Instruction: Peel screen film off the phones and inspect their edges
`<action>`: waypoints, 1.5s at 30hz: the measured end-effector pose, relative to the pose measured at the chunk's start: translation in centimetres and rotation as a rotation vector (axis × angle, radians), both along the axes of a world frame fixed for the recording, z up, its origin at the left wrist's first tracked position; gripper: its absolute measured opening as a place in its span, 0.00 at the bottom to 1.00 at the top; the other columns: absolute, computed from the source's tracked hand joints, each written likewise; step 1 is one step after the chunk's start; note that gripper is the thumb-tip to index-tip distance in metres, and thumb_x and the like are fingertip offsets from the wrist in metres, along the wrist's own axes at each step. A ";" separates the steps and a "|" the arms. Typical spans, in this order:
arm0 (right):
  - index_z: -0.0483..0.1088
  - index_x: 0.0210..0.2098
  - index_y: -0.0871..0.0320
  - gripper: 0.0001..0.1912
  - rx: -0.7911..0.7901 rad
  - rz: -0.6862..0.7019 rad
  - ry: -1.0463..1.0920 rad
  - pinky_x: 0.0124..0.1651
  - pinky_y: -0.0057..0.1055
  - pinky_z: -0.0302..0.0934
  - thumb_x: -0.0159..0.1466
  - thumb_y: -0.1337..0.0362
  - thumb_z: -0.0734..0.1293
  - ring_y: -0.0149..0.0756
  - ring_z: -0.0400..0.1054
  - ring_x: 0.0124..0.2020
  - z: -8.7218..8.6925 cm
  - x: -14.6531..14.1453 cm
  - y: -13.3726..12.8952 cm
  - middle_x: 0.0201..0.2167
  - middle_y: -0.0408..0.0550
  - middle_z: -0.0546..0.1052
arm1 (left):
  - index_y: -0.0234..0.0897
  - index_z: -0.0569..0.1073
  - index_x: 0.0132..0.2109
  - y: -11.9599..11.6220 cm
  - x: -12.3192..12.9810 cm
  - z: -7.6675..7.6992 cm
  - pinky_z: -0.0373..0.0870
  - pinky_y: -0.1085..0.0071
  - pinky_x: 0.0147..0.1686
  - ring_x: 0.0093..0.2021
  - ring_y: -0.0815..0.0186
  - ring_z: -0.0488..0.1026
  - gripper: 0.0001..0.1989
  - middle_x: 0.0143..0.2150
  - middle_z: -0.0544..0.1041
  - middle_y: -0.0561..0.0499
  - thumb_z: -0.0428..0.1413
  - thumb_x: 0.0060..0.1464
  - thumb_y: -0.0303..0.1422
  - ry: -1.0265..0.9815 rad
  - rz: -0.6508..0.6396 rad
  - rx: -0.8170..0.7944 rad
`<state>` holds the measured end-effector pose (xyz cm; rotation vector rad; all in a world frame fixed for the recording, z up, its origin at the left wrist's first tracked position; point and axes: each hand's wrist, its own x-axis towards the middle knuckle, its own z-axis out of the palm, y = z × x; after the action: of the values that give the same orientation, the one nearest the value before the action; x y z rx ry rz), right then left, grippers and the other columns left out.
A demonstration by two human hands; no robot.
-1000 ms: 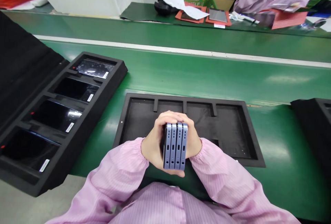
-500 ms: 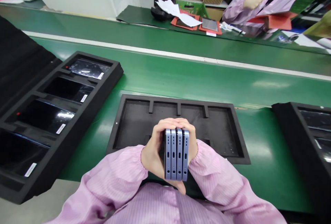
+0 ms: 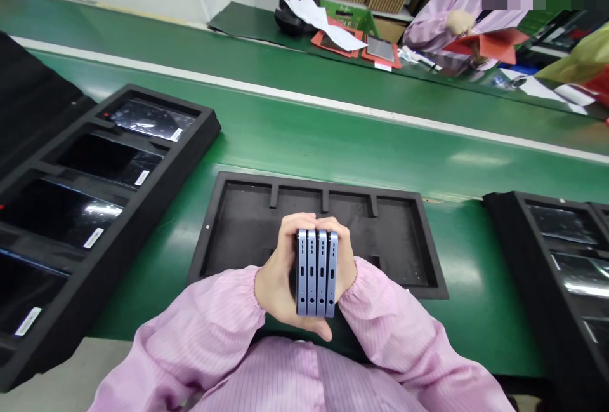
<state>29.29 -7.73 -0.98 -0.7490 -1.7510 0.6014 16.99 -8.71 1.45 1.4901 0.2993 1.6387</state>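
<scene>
A stack of several blue smartphones [image 3: 316,272] stands on edge between my hands, the ends with charging ports and speaker holes facing me. My left hand [image 3: 276,285] is wrapped round the left side, its thumb stretched beneath the lower edges. On the other side my right hand [image 3: 346,259] closes round the phones, its fingers meeting the left ones over the top. Part of each hand is hidden behind the stack. Just beyond and below lies a black foam tray [image 3: 434,266] with short dividers along its inner walls.
Black foam trays with dark-screened phones in their slots lie at left [image 3: 190,152] and right [image 3: 509,240] on the green work surface [image 3: 342,139]. Across a white strip [image 3: 266,89] are papers [image 3: 309,11] and red folders [image 3: 380,50]. A co-worker's hand [image 3: 459,21] is by a red folder.
The view has shifted slightly, showing more of the right tray. My hands keep the same hold on the phones. Across the table, the co-worker's red folder has moved a little.
</scene>
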 end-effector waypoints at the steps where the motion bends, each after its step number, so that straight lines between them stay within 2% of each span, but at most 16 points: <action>1: 0.58 0.59 0.49 0.49 0.056 -0.004 0.019 0.42 0.48 0.73 0.46 0.37 0.77 0.47 0.73 0.40 0.5 0.2 0.1 0.41 0.48 0.71 | 0.50 0.63 0.67 -0.1 0.2 0.0 0.73 0.50 0.59 0.55 0.51 0.69 0.59 0.55 0.59 0.46 0.74 0.29 0.62 -0.032 -0.014 -0.011; 4: 0.64 0.58 0.51 0.37 0.220 0.052 0.072 0.40 0.45 0.73 0.56 0.41 0.73 0.45 0.74 0.39 1.8 0.4 0.3 0.39 0.49 0.73 | 0.49 0.68 0.63 -0.2 1.2 0.0 0.74 0.54 0.55 0.49 0.57 0.71 0.54 0.51 0.58 0.49 0.72 0.30 0.65 -0.163 -0.080 -0.042; 7: 0.65 0.59 0.52 0.34 0.235 0.036 0.170 0.40 0.43 0.72 0.60 0.42 0.71 0.43 0.74 0.38 2.3 -0.1 0.2 0.40 0.49 0.74 | 0.48 0.71 0.59 -0.3 2.4 0.3 0.74 0.57 0.53 0.46 0.60 0.70 0.51 0.48 0.59 0.50 0.71 0.29 0.65 -0.262 -0.046 -0.061; 10: 0.67 0.59 0.55 0.38 0.225 0.008 0.195 0.40 0.43 0.71 0.58 0.38 0.72 0.44 0.73 0.39 2.0 -0.3 0.2 0.42 0.51 0.75 | 0.46 0.73 0.57 -0.4 3.2 0.7 0.75 0.58 0.49 0.44 0.61 0.69 0.49 0.46 0.59 0.50 0.68 0.31 0.68 -0.361 0.017 -0.048; 14: 0.65 0.62 0.56 0.46 0.272 0.125 0.073 0.40 0.43 0.72 0.54 0.34 0.72 0.44 0.73 0.39 1.5 0.2 0.4 0.44 0.52 0.75 | 0.45 0.74 0.58 -0.6 2.8 1.1 0.75 0.56 0.50 0.43 0.60 0.70 0.48 0.46 0.60 0.49 0.65 0.34 0.68 -0.360 0.034 -0.022; 19: 0.65 0.60 0.53 0.45 0.249 0.034 0.058 0.39 0.43 0.72 0.51 0.36 0.74 0.45 0.73 0.38 1.6 0.1 0.2 0.43 0.50 0.74 | 0.47 0.73 0.57 -1.1 2.0 1.4 0.75 0.52 0.52 0.45 0.58 0.70 0.44 0.47 0.59 0.49 0.68 0.34 0.62 -0.334 0.010 -0.076; 24: 0.64 0.62 0.55 0.42 0.264 0.110 0.006 0.39 0.45 0.72 0.59 0.35 0.68 0.45 0.73 0.39 1.8 0.2 0.5 0.43 0.52 0.75 | 0.51 0.71 0.55 -1.5 1.8 1.8 0.71 0.43 0.59 0.47 0.55 0.72 0.40 0.47 0.58 0.51 0.71 0.35 0.56 -0.375 -0.035 -0.131; 27: 0.64 0.62 0.56 0.41 0.262 0.125 0.007 0.40 0.43 0.72 0.59 0.36 0.69 0.45 0.73 0.41 2.2 -0.1 0.6 0.43 0.52 0.74 | 0.51 0.71 0.56 -1.7 1.5 1.9 0.67 0.41 0.63 0.49 0.54 0.71 0.39 0.47 0.58 0.51 0.72 0.36 0.53 -0.376 -0.052 -0.146; 32: 0.65 0.61 0.58 0.44 0.217 0.112 0.060 0.43 0.44 0.72 0.51 0.43 0.76 0.46 0.73 0.43 2.4 -0.6 0.5 0.45 0.53 0.73 | 0.48 0.69 0.61 -1.2 0.8 1.2 0.67 0.42 0.64 0.51 0.54 0.71 0.42 0.52 0.57 0.49 0.67 0.40 0.58 -0.332 -0.042 -0.112; 38: 0.63 0.63 0.56 0.54 0.197 0.162 -0.023 0.43 0.44 0.72 0.44 0.42 0.81 0.47 0.73 0.43 2.3 -0.1 1.0 0.47 0.53 0.72 | 0.47 0.66 0.63 -0.4 0.5 -0.3 0.72 0.43 0.59 0.50 0.51 0.71 0.50 0.52 0.56 0.47 0.68 0.33 0.60 -0.300 -0.055 -0.051; 42: 0.62 0.64 0.55 0.53 0.212 0.170 -0.014 0.42 0.45 0.71 0.47 0.39 0.79 0.48 0.73 0.43 2.2 0.2 1.1 0.47 0.52 0.72 | 0.47 0.66 0.62 -0.7 1.0 -0.4 0.70 0.42 0.61 0.51 0.50 0.70 0.50 0.52 0.59 0.46 0.67 0.32 0.60 -0.294 0.003 -0.076; 45: 0.62 0.64 0.52 0.45 0.227 0.175 -0.005 0.40 0.46 0.71 0.54 0.38 0.74 0.47 0.73 0.41 1.4 0.6 0.9 0.46 0.51 0.73 | 0.47 0.67 0.61 -1.1 1.6 0.0 0.69 0.42 0.61 0.51 0.50 0.70 0.49 0.51 0.60 0.46 0.66 0.34 0.64 -0.358 0.040 -0.077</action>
<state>29.94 -6.87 0.43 -0.4436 -1.8644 0.5058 18.58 -9.85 1.45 1.1134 0.1906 1.8669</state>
